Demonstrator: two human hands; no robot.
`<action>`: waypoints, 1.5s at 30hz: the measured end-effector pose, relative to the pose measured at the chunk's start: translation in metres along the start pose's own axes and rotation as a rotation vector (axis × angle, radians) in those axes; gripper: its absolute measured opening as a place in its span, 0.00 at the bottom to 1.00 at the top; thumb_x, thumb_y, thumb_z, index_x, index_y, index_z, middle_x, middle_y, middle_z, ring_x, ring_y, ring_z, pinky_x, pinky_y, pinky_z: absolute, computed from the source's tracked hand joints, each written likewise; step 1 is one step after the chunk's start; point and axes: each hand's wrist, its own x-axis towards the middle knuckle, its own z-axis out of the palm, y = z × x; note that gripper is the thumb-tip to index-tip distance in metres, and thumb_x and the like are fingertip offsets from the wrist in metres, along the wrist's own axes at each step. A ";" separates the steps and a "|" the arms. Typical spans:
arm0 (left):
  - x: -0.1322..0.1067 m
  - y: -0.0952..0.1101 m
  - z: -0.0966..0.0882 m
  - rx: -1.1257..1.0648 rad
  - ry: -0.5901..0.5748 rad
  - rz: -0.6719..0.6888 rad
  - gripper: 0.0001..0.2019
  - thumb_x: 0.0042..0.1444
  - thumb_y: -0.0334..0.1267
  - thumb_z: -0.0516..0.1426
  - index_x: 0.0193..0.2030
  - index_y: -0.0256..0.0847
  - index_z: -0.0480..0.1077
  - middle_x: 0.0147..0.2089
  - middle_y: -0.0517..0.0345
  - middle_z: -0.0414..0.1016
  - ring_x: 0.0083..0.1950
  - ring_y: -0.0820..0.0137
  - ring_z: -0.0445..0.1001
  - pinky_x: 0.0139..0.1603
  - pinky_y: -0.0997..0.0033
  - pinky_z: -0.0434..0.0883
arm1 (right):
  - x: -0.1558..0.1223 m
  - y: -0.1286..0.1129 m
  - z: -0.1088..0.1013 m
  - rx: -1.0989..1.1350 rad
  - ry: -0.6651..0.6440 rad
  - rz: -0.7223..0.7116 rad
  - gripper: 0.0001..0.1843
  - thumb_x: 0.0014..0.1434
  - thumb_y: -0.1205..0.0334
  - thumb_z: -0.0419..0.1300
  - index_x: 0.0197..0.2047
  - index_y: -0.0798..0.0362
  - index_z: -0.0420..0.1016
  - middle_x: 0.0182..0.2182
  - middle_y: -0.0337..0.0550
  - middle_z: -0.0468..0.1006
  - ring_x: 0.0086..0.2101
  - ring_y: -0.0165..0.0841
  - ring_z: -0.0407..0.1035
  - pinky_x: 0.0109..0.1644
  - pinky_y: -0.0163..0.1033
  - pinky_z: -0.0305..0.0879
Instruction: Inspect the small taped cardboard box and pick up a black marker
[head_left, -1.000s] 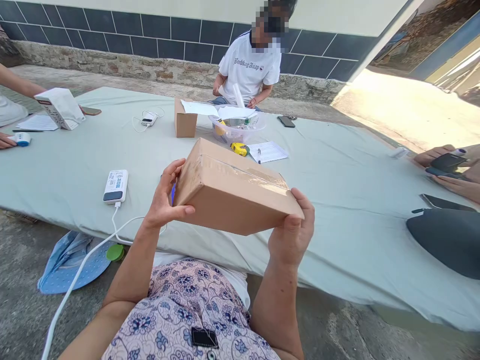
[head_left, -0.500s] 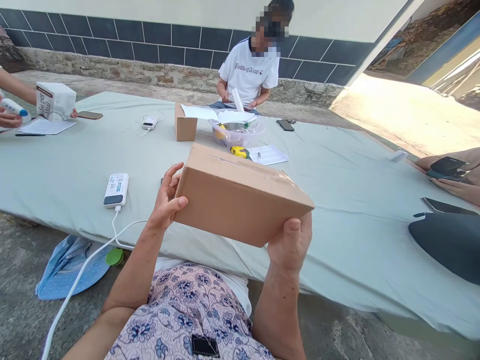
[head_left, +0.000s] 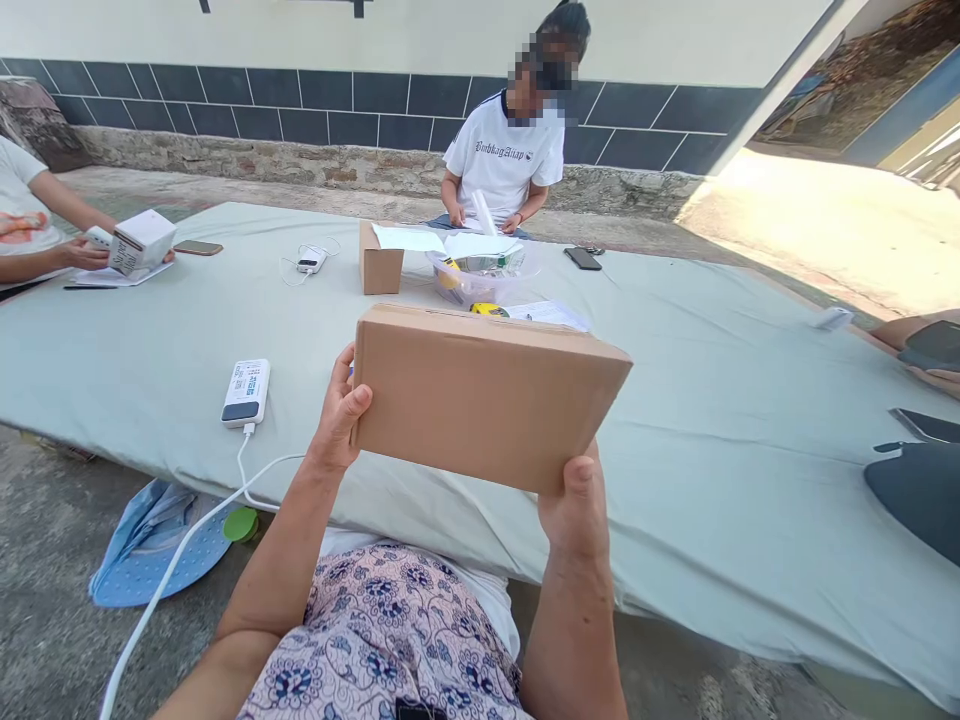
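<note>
I hold a flat brown cardboard box up in front of me, above the near edge of a pale green sheet. Its plain side faces me and only a thin strip of the top shows. My left hand grips the box's left end, thumb on the near face. My right hand supports the lower right corner from beneath, thumb pressed on the front. A white power bank lies to the left of the box, with a white cable running down towards me.
Across the sheet a person in a white T-shirt sits behind a small brown box, papers and a clear plastic bowl. At far left another person's hands hold a white carton. Phones lie on the sheet; a dark object sits at right.
I have tipped the box up towards me, so its taped top has turned almost out of sight. The view has lifted slightly. The person at left has shifted the white carton.
</note>
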 end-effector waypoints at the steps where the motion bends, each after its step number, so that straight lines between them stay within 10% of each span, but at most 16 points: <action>1: 0.000 0.001 0.001 -0.013 0.002 -0.006 0.43 0.50 0.63 0.68 0.68 0.48 0.60 0.58 0.48 0.78 0.61 0.50 0.77 0.56 0.55 0.77 | 0.000 0.000 0.000 0.001 -0.002 -0.007 0.41 0.55 0.27 0.62 0.63 0.42 0.72 0.64 0.49 0.73 0.63 0.53 0.68 0.65 0.59 0.69; 23: -0.004 -0.008 0.019 0.000 0.052 -0.078 0.38 0.53 0.64 0.66 0.66 0.47 0.68 0.66 0.49 0.75 0.68 0.52 0.72 0.63 0.56 0.75 | 0.001 -0.005 -0.009 0.055 0.064 -0.030 0.38 0.57 0.31 0.63 0.63 0.44 0.72 0.62 0.50 0.77 0.62 0.52 0.71 0.64 0.60 0.69; 31: -0.014 -0.027 0.032 -0.201 0.236 -0.468 0.31 0.53 0.59 0.67 0.59 0.46 0.73 0.60 0.53 0.80 0.63 0.54 0.77 0.61 0.55 0.77 | 0.007 -0.007 -0.001 -0.201 0.249 -0.134 0.30 0.63 0.38 0.61 0.61 0.47 0.74 0.59 0.49 0.78 0.58 0.46 0.72 0.62 0.55 0.70; 36: -0.026 -0.054 0.029 -0.276 0.088 -0.678 0.33 0.45 0.53 0.73 0.57 0.44 0.74 0.63 0.49 0.78 0.65 0.53 0.74 0.61 0.56 0.75 | 0.011 -0.015 -0.007 -0.321 0.363 -0.232 0.32 0.58 0.37 0.64 0.57 0.49 0.74 0.56 0.51 0.78 0.55 0.46 0.72 0.57 0.53 0.72; 41: -0.022 -0.066 0.017 -0.079 -0.086 -0.696 0.34 0.45 0.53 0.72 0.58 0.47 0.72 0.59 0.49 0.78 0.62 0.53 0.74 0.58 0.55 0.73 | 0.014 -0.020 -0.008 -0.438 0.373 -0.336 0.28 0.56 0.43 0.67 0.56 0.47 0.75 0.61 0.52 0.72 0.63 0.52 0.66 0.59 0.58 0.69; 45: -0.019 -0.064 0.010 0.174 0.109 -0.557 0.40 0.50 0.49 0.70 0.69 0.51 0.62 0.58 0.48 0.76 0.66 0.53 0.71 0.64 0.49 0.67 | 0.017 -0.016 -0.003 -0.506 0.261 -0.441 0.24 0.57 0.48 0.68 0.55 0.45 0.76 0.62 0.52 0.70 0.65 0.54 0.63 0.66 0.65 0.62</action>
